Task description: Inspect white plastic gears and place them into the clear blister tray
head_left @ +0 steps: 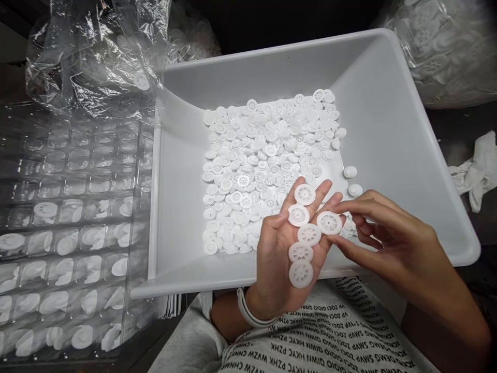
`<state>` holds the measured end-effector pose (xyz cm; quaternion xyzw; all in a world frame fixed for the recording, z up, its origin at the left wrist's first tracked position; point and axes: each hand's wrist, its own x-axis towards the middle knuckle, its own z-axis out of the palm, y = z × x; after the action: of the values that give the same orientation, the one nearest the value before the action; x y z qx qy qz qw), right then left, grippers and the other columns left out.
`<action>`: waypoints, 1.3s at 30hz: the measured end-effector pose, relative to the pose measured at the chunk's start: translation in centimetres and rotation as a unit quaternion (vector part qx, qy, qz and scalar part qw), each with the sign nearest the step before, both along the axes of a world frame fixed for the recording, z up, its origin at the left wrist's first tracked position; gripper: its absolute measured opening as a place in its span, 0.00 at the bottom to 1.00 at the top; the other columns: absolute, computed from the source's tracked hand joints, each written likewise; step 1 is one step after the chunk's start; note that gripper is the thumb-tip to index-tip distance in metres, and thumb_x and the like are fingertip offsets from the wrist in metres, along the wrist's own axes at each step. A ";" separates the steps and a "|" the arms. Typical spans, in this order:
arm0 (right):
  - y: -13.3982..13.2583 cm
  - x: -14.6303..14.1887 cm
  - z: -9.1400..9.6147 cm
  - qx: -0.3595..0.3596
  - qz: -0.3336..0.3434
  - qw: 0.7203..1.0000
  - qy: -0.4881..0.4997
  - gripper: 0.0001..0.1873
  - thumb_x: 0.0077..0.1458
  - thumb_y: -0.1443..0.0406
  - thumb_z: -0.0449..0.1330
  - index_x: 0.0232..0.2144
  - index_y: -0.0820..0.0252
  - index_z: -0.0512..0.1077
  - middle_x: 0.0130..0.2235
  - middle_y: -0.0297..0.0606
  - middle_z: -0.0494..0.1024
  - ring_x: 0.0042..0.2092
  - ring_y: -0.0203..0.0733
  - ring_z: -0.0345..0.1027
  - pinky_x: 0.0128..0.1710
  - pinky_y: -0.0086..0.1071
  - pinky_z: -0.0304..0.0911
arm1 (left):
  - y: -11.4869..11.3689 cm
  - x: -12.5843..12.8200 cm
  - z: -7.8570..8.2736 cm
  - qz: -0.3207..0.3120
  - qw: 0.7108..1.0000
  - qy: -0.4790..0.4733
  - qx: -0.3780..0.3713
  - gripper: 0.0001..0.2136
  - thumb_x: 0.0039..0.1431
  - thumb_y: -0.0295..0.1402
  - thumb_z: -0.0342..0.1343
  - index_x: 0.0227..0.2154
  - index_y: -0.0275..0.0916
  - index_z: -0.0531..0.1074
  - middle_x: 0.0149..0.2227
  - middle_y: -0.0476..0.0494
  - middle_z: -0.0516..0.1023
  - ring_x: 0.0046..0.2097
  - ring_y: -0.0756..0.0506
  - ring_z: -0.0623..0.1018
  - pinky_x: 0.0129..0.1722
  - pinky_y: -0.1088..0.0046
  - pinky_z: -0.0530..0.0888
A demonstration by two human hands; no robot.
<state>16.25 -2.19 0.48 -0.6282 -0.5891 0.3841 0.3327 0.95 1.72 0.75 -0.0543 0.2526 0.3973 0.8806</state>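
Note:
My left hand [274,269] is palm up over the front of the grey bin, bearing several small white plastic wheels [309,234] laid in a line along the palm and fingers. Each wheel is round, with a spoked centre. Thumb and fingers of my right hand [388,235] pinch the rim of one more white wheel [330,223] right beside the left fingers. Below both hands, a loose heap of similar white wheels [256,155] covers much of the bin's floor.
The grey bin [392,140] has high sloping walls. Left of it stands a clear compartment tray [103,181] with white pieces in many pockets. Clear plastic bags [101,62] of parts are at back left and back right. White cloth [481,171] lies at far right.

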 end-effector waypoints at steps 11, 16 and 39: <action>0.5 -0.3 -0.1 -0.007 -0.067 0.998 0.010 0.15 0.54 0.61 0.64 0.45 0.50 0.72 0.37 0.35 0.67 0.31 0.32 0.59 0.25 0.25 0.59 | 0.0 0.1 0.3 -0.004 1.000 -0.014 -0.002 0.24 0.64 0.36 0.41 0.63 0.43 0.55 0.58 0.41 0.70 0.63 0.42 0.65 0.62 0.62 0.61; 0.1 -0.7 0.3 0.004 -0.098 0.995 0.012 0.17 0.52 0.61 0.65 0.45 0.49 0.71 0.37 0.33 0.67 0.31 0.32 0.58 0.25 0.25 0.59 | 0.0 0.1 0.1 -0.006 1.000 -0.008 -0.008 0.25 0.64 0.36 0.41 0.64 0.43 0.54 0.59 0.41 0.70 0.62 0.42 0.67 0.63 0.63 0.60; -1.6 -2.8 0.5 -0.011 -0.090 0.996 0.013 0.05 0.54 0.59 0.63 0.33 0.50 0.73 0.29 0.29 0.68 0.25 0.31 0.57 0.21 0.27 0.54 | -0.2 0.1 -0.1 -0.017 0.999 -0.026 0.037 0.24 0.65 0.38 0.37 0.63 0.45 0.54 0.61 0.42 0.66 0.62 0.43 0.66 0.64 0.62 0.56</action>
<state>13.40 -3.83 0.99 -0.6775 -0.5214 0.3672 0.3665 1.02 1.50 0.63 -0.0276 0.2154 0.3900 0.8949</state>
